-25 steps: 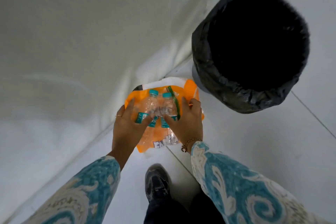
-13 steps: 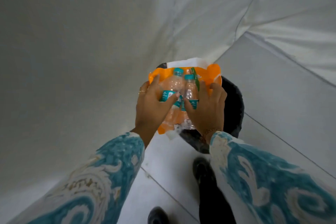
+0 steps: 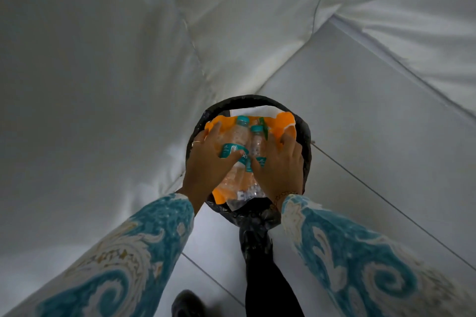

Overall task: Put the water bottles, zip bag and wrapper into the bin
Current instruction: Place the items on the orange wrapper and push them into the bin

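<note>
White tiled floor [image 3: 360, 136]; both hands, left hand [image 3: 206, 170], right hand [image 3: 280, 170], gripping bottles [image 3: 238, 141] and wrapper [image 3: 283, 123] over bin [image 3: 306, 147].

We see a pale floor [image 3: 373, 136] made of big smooth tiles with thin dark lines between them. A round bin [image 3: 306, 136] with a black bag in it stands on the floor, close to the white cloth [image 3: 103, 85] on the left. Two dark shoes [image 3: 255, 244] stand on the floor too, one touching the bin
</note>
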Tool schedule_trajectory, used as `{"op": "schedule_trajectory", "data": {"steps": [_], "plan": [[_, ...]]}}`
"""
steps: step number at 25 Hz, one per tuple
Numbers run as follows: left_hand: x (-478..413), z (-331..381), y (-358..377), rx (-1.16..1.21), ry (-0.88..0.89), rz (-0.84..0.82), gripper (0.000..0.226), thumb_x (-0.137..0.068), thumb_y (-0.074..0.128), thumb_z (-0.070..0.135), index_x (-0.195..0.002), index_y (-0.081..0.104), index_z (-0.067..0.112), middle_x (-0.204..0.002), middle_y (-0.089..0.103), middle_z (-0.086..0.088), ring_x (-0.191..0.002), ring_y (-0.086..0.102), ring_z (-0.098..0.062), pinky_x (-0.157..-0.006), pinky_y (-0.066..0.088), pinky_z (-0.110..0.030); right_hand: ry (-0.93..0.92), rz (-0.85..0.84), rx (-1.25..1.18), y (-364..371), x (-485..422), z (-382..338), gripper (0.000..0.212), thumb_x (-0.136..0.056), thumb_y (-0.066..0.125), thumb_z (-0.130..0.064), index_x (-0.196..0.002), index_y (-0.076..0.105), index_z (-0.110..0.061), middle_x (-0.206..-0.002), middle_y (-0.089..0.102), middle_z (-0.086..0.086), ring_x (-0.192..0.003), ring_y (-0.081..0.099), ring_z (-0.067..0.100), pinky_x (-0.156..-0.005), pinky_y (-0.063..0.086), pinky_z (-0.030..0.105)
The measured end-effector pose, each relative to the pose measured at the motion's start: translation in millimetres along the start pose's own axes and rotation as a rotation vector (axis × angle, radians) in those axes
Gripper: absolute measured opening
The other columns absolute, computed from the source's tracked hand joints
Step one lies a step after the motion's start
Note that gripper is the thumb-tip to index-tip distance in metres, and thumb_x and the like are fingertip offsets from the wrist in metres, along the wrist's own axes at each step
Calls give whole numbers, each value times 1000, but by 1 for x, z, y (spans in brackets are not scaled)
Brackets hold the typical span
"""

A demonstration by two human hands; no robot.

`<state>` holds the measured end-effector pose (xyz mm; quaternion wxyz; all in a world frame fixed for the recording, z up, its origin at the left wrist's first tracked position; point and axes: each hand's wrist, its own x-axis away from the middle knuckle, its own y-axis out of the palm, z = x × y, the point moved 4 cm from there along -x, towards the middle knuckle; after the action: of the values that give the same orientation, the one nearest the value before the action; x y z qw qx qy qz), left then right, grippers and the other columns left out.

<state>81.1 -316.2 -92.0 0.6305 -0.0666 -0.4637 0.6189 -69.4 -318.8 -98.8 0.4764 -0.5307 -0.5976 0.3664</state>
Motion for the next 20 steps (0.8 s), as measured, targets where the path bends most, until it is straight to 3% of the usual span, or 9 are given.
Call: {"op": "schedule_trajectory", "data": {"steps": [4,9,13,16,20], "plan": [[-18,-12,16,-79,21,-74,76,-87,60,36,-147,16,23,-155,19,-10,-138,28,-32,-106,34,-46,15,-105,63,21,-16,1,42,-80,60,-31,-116,51,-11,-126,46,22,-100,50,39,-79,48,47],[-9,-26,28,-333,25,-107,64,-93,46,39,-147,19,20,-154,22,-13,-138,26,-37,-110,28,-48,7,-241,94,44,-13,9,54,-85,51,-34,-134,37,-17,-136,44,16,-117,41,35,-93,41,47],[2,-24,27,-572,182,-31,59,-95,38,38,-147,19,18,-153,28,-11,-140,24,-32,-113,24,-44,-157,-254,115,42,-7,10,55,-90,47,-33,-140,32,-14,-150,30,15,-140,18,33,-112,20,52],[9,-21,24,-615,200,-45,57,-96,34,40,-147,18,19,-153,28,-9,-141,23,-30,-115,20,-43,-266,-250,158,35,0,10,55,-93,44,-34,-142,29,-14,-153,26,13,-142,13,32,-114,14,51],[21,-10,14,-595,200,-39,56,-97,32,41,-147,19,20,-152,32,-7,-139,29,-27,-116,22,-42,-248,-239,189,21,7,5,54,-93,46,-35,-141,30,-16,-151,30,13,-141,17,32,-113,18,52]]}}
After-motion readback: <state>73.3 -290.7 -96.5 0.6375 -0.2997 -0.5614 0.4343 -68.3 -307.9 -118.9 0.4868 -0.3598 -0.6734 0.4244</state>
